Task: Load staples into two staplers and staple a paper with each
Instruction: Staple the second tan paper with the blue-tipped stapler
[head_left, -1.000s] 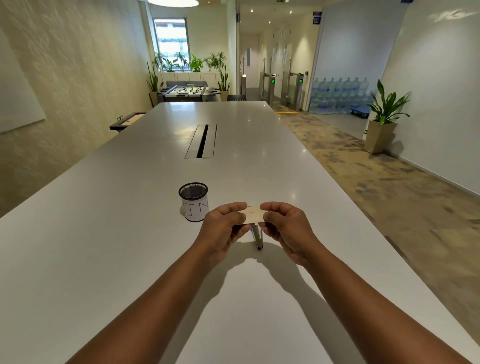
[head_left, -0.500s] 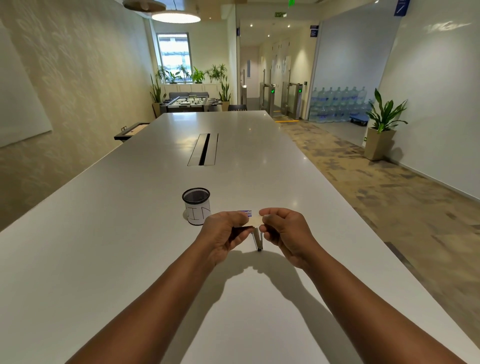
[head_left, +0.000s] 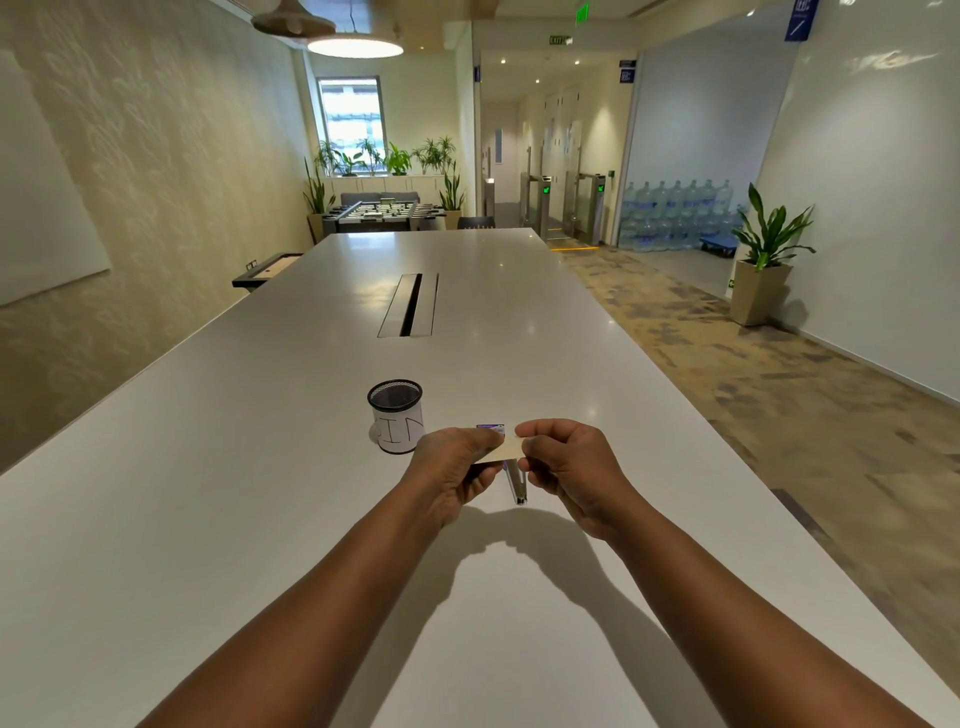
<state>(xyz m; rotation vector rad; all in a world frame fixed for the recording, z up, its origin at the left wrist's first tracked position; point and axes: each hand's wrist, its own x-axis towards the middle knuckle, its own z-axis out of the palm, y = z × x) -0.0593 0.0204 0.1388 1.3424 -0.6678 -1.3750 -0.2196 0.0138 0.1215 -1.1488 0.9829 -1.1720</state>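
Observation:
A small beige slip of paper (head_left: 506, 451) is held level between my two hands above the white table (head_left: 234, 519). My left hand (head_left: 451, 467) pinches its left end, and something dark shows under those fingers; I cannot tell what it is. My right hand (head_left: 571, 467) pinches the right end with thumb and forefinger. Below the paper a slim silver stapler (head_left: 517, 486) points toward me; whether it lies on the table or is held is unclear. A small purple staple box (head_left: 492, 428) peeks out just behind my hands.
A black mesh cup (head_left: 396, 415) wrapped in a white label stands on the table just left of my left hand. A cable slot (head_left: 409, 305) runs along the table's middle farther back. The table's right edge (head_left: 727, 457) drops to carpeted floor.
My view has tipped upward, so the hands sit lower in the frame. Both hands still pinch the paper, and the purple box has come into sight behind them.

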